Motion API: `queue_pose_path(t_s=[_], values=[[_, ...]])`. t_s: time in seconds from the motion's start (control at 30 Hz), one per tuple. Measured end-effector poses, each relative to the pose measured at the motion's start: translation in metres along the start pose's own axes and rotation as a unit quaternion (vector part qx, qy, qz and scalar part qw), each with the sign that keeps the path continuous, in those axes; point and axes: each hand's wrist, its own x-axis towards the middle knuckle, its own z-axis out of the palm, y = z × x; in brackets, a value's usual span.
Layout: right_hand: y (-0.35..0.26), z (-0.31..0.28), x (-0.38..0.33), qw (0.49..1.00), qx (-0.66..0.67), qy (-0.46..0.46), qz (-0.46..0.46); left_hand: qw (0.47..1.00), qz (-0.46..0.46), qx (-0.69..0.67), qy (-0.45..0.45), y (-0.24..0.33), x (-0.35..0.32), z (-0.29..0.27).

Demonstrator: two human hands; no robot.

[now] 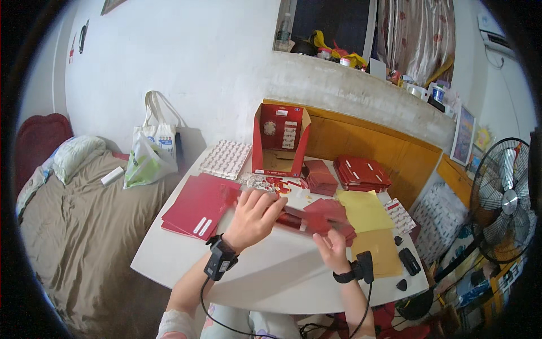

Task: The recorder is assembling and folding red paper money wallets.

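Note:
A flat red cardboard piece (291, 219), smeared by motion, is held above the white table, tilted nearly edge-on. My left hand (258, 217) is closed over its left part with the fingers curled. At its right end is my right hand (333, 250), thumb and fingers pointing up by the near edge; blur hides whether they grip it. Left of my left hand lies a stack of large red sheets (197, 206) with two white slots. Smaller red cards (339, 223) are spread behind my right hand, beside a yellow sheet (364, 210).
An open red display box (280, 164) stands at the table's back, between patterned sheets (226, 159) and red stacks (362, 173). Small red and white scraps (276, 183) lie before it. Black objects (409, 261) sit at the right edge, near a fan (508, 200). A bed (96, 226) is on the left.

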Motion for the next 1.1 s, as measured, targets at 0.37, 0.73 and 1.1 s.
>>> queue_pose_path(t_s=[0.37, 0.73, 1.1], values=[[0.033, 0.019, -0.007, 0.995, -0.053, -0.017, -0.077, 0.992, 0.083, 0.033, -0.093, 0.021, -0.036, 0.028], [0.032, 0.023, -0.018, 0.996, 0.010, -0.071, -0.061, 0.991, 0.107, -0.035, -0.074, 0.037, -0.039, 0.030], [0.040, 0.023, -0.023, 0.995, 0.020, -0.059, -0.073, 0.992, 0.096, -0.039, -0.070, 0.041, -0.039, 0.028]])
